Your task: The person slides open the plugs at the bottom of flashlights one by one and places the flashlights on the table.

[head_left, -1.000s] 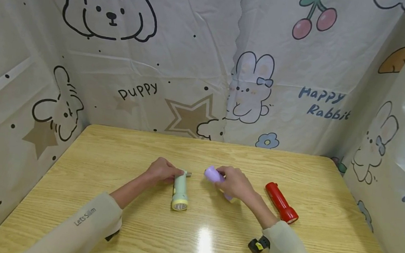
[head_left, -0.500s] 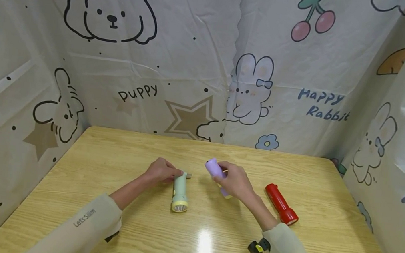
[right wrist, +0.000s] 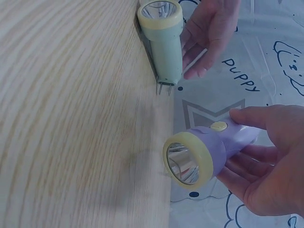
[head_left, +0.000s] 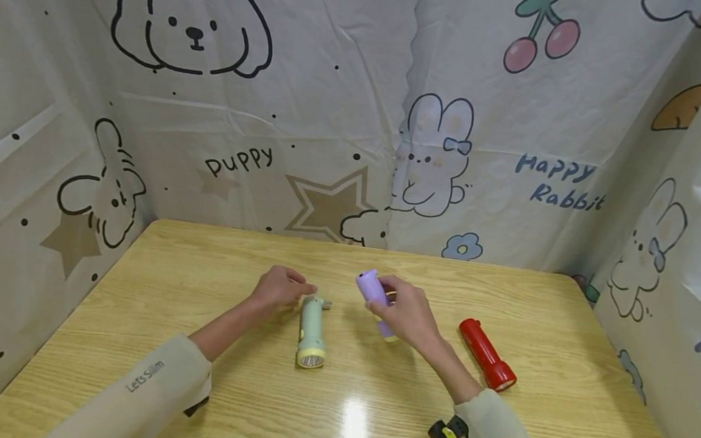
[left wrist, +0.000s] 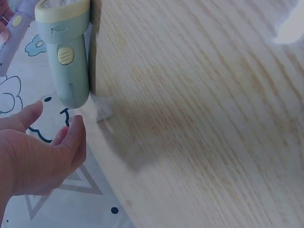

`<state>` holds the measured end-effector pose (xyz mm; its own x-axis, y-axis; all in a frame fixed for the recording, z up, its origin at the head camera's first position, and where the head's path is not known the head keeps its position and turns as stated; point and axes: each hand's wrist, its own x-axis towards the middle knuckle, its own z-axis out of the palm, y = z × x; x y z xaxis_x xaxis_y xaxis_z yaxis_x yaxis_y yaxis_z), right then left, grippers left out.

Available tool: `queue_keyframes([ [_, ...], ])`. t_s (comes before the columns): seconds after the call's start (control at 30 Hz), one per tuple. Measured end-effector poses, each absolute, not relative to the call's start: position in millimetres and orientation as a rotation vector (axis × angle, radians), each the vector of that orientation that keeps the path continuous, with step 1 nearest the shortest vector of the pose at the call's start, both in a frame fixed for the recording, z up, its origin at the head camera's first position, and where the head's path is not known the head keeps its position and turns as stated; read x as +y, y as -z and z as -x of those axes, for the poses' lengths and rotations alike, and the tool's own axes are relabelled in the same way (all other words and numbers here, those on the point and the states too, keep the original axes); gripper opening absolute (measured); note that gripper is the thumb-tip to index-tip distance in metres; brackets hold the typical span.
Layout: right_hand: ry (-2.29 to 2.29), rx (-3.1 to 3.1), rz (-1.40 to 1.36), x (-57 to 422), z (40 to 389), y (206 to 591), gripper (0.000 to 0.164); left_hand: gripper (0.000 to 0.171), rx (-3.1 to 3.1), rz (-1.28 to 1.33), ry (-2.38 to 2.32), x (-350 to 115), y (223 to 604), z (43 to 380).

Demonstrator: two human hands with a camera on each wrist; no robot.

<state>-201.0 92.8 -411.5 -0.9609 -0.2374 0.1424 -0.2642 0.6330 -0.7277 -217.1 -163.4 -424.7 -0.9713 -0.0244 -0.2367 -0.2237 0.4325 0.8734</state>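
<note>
A light green flashlight with a yellow rim lies on the table, its lens end towards me. Metal plug prongs stick out at its tail. Just behind that tail is my left hand, holding nothing; in the left wrist view a gap shows between its fingertips and the flashlight. My right hand grips a purple flashlight round its body. The thumb lies near the yellow switch, and the lens end points down towards me. Part of the purple body is hidden behind the fingers.
A red flashlight lies slanted on the wooden table, right of my right hand. Cartoon-printed cloth hangs behind the table and at both sides. A black wrist strap sits below the right sleeve.
My left hand has let go of the green flashlight's tail and drawn slightly back from it. My right hand has raised and tilted the purple flashlight, its tail end going up.
</note>
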Motion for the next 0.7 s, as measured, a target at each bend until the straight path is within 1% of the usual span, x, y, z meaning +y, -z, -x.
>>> queue_keyframes([
  [0.37, -1.29, -2.767, -0.419, 91.8, 198.2, 410.0, 0.05, 0.042, 2.61, 0.14, -1.516, -160.9, 418.9, 218.4],
  [0.7, -1.302, -2.746, -0.406, 90.1, 194.7, 407.7, 0.052, 0.044, 2.696, 0.052, -1.499, -156.8, 408.6, 216.6],
])
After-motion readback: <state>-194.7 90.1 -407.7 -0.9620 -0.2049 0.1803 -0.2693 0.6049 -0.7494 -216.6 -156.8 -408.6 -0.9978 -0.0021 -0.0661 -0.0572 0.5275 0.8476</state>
